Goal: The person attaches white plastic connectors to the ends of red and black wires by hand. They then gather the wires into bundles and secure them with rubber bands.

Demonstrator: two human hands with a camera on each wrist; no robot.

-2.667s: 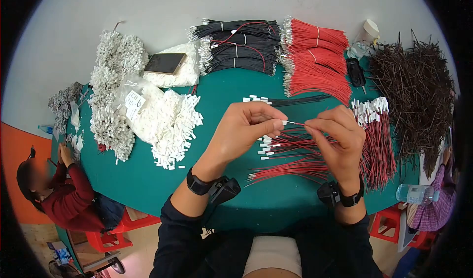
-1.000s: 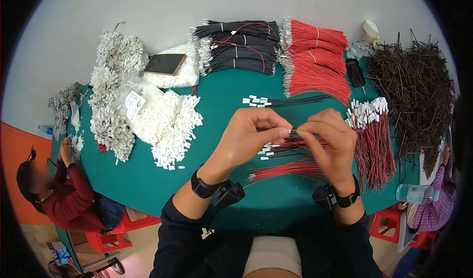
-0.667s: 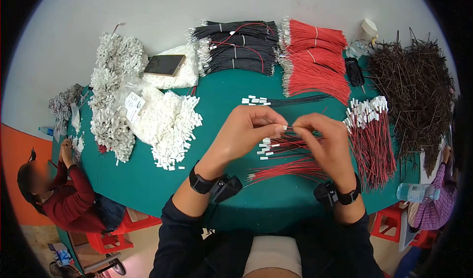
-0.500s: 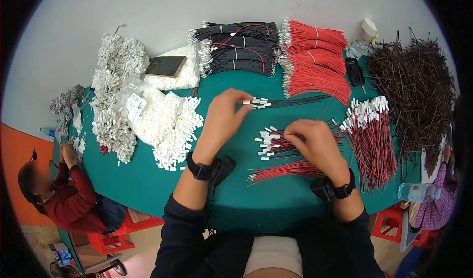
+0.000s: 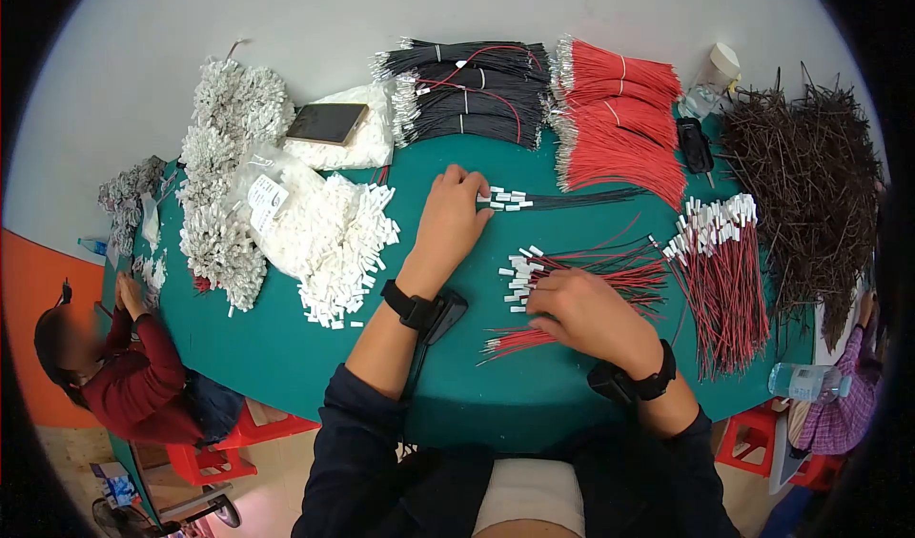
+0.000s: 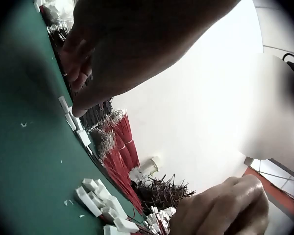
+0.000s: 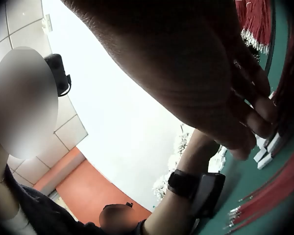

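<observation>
While connectors (image 5: 520, 265) strew the green table (image 5: 467, 385), a pale wall (image 5: 334, 19) stands behind

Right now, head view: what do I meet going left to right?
White clumped heap → loose white plugs → left hand → right hand → big bunch of red wires with white plugs → water bottle

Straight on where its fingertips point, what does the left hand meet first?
The left hand would likely meet the white plugs on the black wires; whether it touches them is unclear.
</observation>
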